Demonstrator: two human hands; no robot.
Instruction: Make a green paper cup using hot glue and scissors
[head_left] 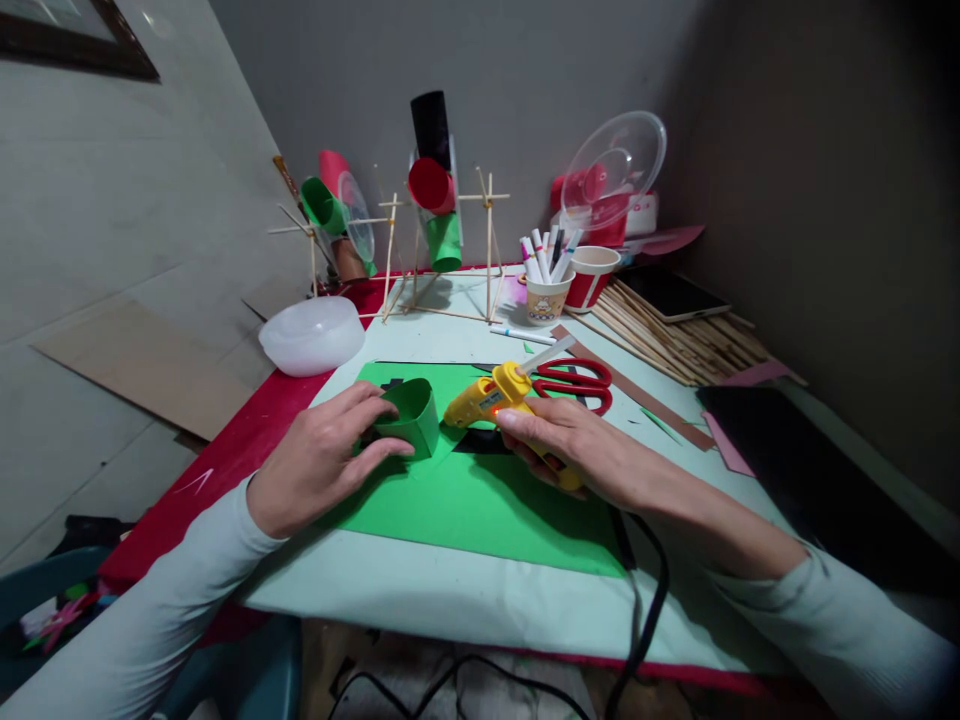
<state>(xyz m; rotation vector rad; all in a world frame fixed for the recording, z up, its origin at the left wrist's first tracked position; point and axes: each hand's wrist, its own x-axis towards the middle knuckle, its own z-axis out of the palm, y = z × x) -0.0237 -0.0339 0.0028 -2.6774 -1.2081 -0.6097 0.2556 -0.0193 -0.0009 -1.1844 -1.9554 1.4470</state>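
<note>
My left hand (pixel 330 445) is closed around the left side of a short green paper tube (pixel 416 425), thumb in front and fingers at its rim. In my right hand (pixel 577 445) is a yellow hot glue gun (pixel 484 398), gripped by its handle, with a clear glue stick (pixel 547 355) poking out of its back and a small light glowing. The gun's nozzle points at the tube's right side, very close to it; whether they touch I cannot tell. Both are over a green foam sheet (pixel 480 515). Red-handled scissors (pixel 581 378) lie just behind the gun.
Stick frames with coloured tubes (pixel 442 245) stand at the back. A frosted bowl (pixel 311 335) sits left. Behind right are a cup of markers (pixel 547 298), a red-and-white cup (pixel 592 275), wooden sticks (pixel 667 340) and a tablet (pixel 671 292). The gun's black cord (pixel 652 600) hangs over the front edge.
</note>
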